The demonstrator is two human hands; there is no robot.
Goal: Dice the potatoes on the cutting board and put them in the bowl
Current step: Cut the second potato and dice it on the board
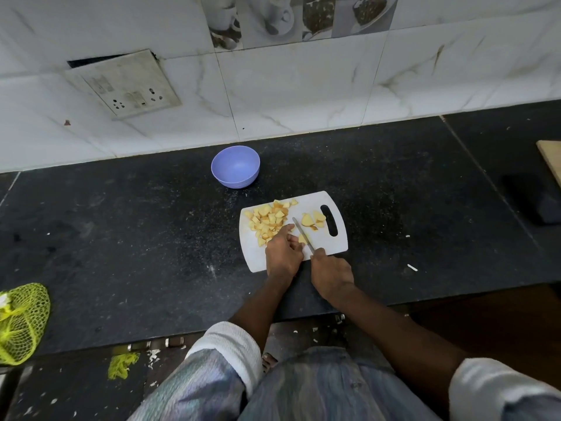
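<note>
White cutting board point(337, 247) near the tabletop's front edge carries diced potatoes point(267, 221); left hand point(283, 253) fingers pinch a potato piece point(302, 238), right hand point(331, 273) fingers grip the knife point(302, 233). Blade risks nicking fingertips so close. Bowl point(235, 166) sits empty behind.

the knife point(302, 235) handle is hidden in the right hand point(331, 273); the net bag point(21, 323) is cut off at the left edge.

A home kitchen — dark stone counter point(121, 238), marble-look wall tiles point(303, 86).
</note>
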